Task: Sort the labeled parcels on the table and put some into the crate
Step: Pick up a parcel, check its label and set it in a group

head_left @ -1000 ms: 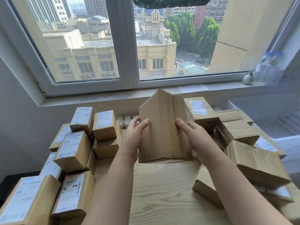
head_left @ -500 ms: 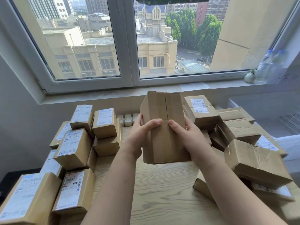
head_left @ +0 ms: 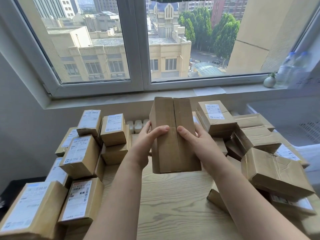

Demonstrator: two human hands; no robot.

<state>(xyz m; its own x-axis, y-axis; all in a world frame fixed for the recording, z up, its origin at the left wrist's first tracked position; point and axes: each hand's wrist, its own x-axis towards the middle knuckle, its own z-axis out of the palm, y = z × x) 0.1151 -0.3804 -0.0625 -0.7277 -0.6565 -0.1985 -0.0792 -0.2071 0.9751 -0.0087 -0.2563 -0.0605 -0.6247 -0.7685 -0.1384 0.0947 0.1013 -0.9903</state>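
Over the window-side worktop [head_left: 173,205], a parcel [head_left: 173,144] is being clasped by left hand [head_left: 147,141] and right hand [head_left: 197,144], squarer than before.

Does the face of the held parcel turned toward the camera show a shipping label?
No, the held parcel shows only plain cardboard and a taped seam there.
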